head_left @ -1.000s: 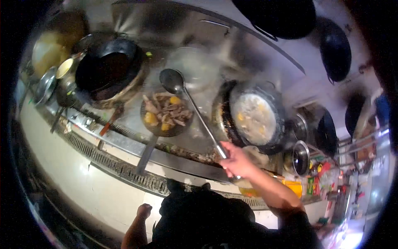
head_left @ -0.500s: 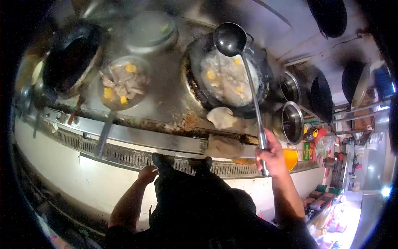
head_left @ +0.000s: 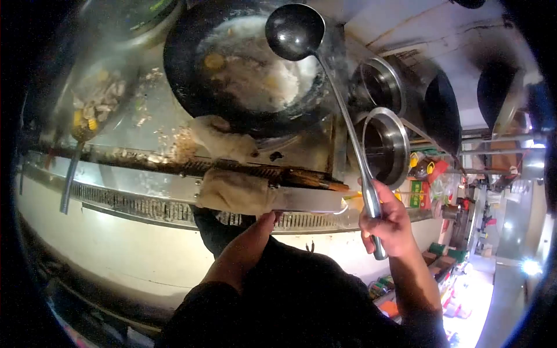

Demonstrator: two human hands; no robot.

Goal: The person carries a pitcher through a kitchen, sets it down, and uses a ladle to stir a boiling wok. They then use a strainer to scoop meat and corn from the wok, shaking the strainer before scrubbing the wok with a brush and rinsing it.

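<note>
Head cam: one big wok point(head_left: 181, 75), two steel pots point(head_left: 400, 145) right of it, one strainer point(head_left: 71, 180) left, one ladle point(head_left: 295, 32) over it, two cloths point(head_left: 223, 138) nearside. Looks like I'm at the ladle-held-up step; right hand point(head_left: 386, 223) wraps its handle. Moving it calls for steady grip. Left hand point(head_left: 255, 235) by the lower cloth point(head_left: 232, 191), fingers partly hidden, can't tell how open.

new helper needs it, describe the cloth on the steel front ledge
Find the big black wok of cloudy liquid, then look lower in the view to the steel front ledge. The folded beige cloth drapes over that ledge, unlike the crumpled beige cloth lying between ledge and wok.
</note>
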